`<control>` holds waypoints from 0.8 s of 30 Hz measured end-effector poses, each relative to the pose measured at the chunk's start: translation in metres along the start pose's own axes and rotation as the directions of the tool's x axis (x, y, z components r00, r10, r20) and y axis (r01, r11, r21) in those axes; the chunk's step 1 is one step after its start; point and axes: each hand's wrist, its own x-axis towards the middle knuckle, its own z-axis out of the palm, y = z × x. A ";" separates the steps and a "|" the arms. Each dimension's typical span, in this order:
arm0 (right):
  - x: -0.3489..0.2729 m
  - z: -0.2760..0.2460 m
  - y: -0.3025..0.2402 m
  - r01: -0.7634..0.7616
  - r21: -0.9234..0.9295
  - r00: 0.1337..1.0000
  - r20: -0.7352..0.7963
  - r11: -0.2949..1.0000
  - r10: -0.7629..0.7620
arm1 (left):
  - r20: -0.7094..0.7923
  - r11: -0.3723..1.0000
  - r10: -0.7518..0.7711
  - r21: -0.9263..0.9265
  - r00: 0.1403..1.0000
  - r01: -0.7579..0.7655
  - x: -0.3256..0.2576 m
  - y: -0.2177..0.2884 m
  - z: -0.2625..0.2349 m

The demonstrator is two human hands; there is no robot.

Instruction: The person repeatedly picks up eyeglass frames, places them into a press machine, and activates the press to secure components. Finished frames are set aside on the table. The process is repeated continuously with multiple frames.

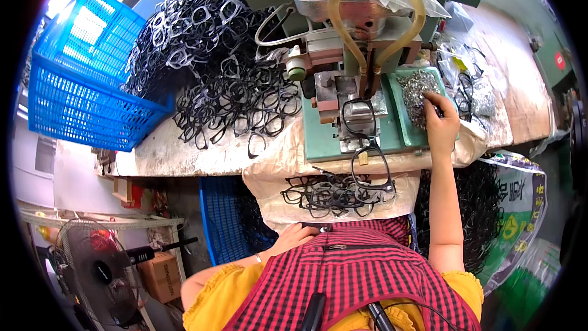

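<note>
Setting: workshop desk (184, 153) with a worn pale top, seen from above; a green press machine (355, 43) stands at its middle, a fan (98, 270) on the floor at lower left
Right hand (440, 119): reaching forward to the green tray (398, 122) at the machine's right side; fingers bent down into the heap of small metal parts (419, 89), pinching at them, though whether a piece is caught is too small to tell
Left hand (295, 236): low at the desk's near edge, below the cloth; loosely curled, resting against the red checked apron (349, 270); seemingly holding nothing
Frame on machine: one black spectacle frame (360, 116) lies on the metal plate under the press head; another hangs just in front at the near edge
Cloth: cream sheet (275, 165) draped over the near edge, carrying a small pile of black frames (334, 195)
Far left of desk: big heap of black frames (226, 67) spilling from a blue plastic basket (79, 79) at the left corner
</note>
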 end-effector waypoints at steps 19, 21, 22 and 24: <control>-0.005 0.043 -0.110 -0.126 0.526 0.982 0.187 0.841 0.030 | -0.785 0.678 -0.455 0.000 0.421 0.735 0.049 -0.159 -0.162; -0.003 0.043 -0.113 -0.115 0.578 0.976 0.215 0.808 -0.015 | -0.790 0.812 -0.494 -0.269 0.364 0.518 0.051 -0.159 -0.181; -0.003 0.044 -0.117 -0.132 0.604 0.975 0.223 0.786 -0.008 | -0.662 0.728 -0.684 -0.590 0.307 0.349 0.056 -0.149 -0.194; -0.004 0.048 -0.125 -0.174 0.667 0.969 0.246 0.725 0.006 | -0.758 0.796 -0.596 -0.600 0.264 0.075 0.083 -0.101 -0.207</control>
